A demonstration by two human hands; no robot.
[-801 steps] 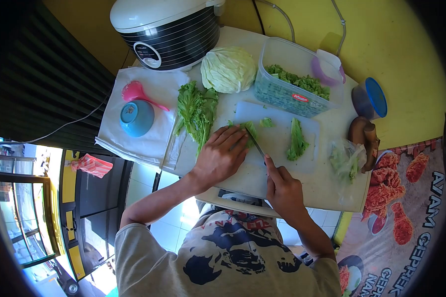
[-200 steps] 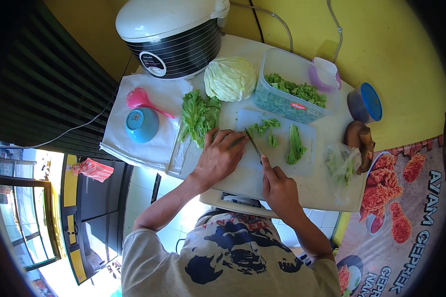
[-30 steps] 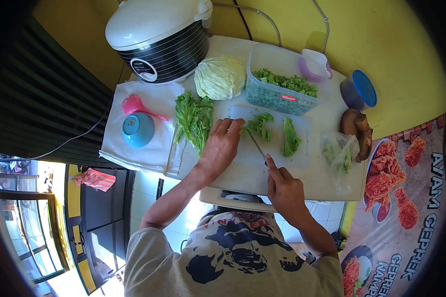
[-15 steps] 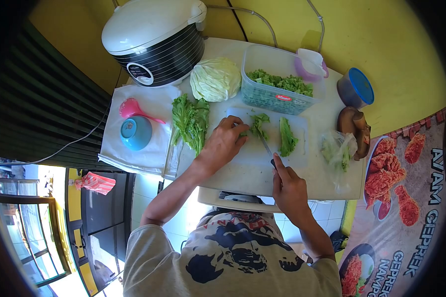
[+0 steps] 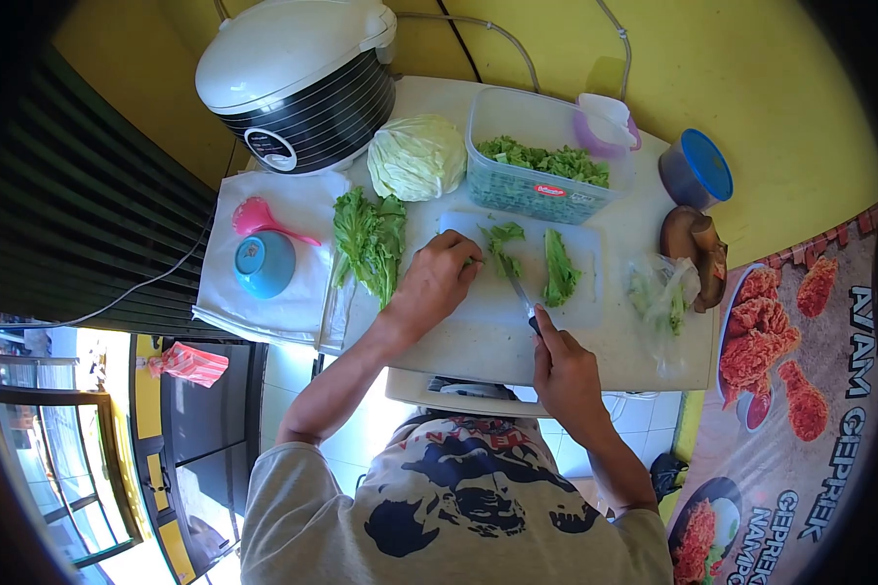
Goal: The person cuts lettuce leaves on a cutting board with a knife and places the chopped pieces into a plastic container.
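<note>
My right hand (image 5: 568,375) grips the dark handle of a knife (image 5: 522,292), its blade pointing away from me over the white cutting board (image 5: 580,310). My left hand (image 5: 437,278) is closed at the board's left side, with a bit of green lettuce showing at its fingertips; the rest of what it holds is hidden. Cut lettuce (image 5: 503,246) lies beside the blade tip, between the hands. To the right of the blade rests a separate lettuce piece (image 5: 560,268). A bunch of lettuce leaves (image 5: 369,239) lies left of my left hand.
Behind the board stand a clear plastic container (image 5: 546,201) of chopped greens and a cabbage (image 5: 417,158). A rice cooker (image 5: 302,88) is at back left, near a blue bowl (image 5: 265,263) and pink ladle (image 5: 257,216). Rightward are a plastic bag (image 5: 665,292) and blue-lidded tub (image 5: 698,168).
My left fingers have curled in more tightly and drawn slightly back from the cut lettuce. The knife remains at nearly the same spot on the board. The whole view has shifted slightly.
</note>
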